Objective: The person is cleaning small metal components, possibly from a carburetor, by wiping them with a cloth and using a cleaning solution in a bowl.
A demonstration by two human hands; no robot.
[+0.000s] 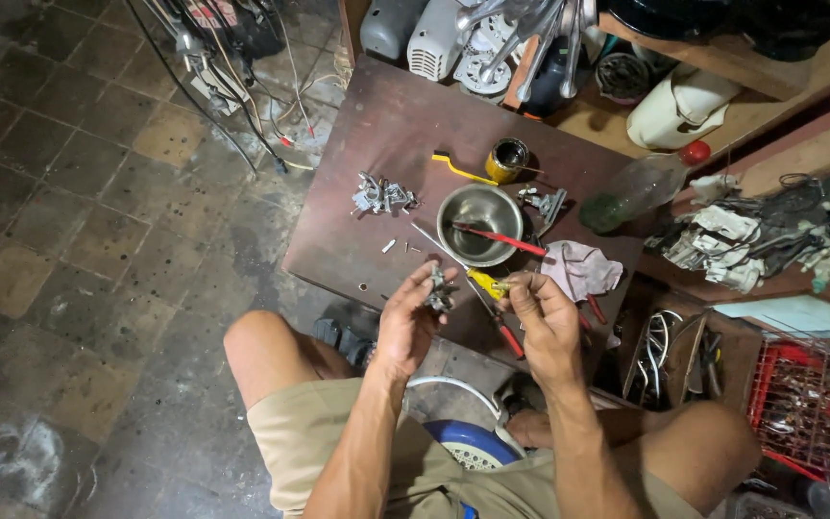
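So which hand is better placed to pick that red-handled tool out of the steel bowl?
Probably the right hand: it sits nearer the red-handled tool in the round steel bowl.

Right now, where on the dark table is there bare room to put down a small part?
The far-left corner of the table is bare, behind the metal parts pile. A smaller patch lies at the near-left edge, beside the left hand. Around the steel bowl, tin can and rag it is crowded.
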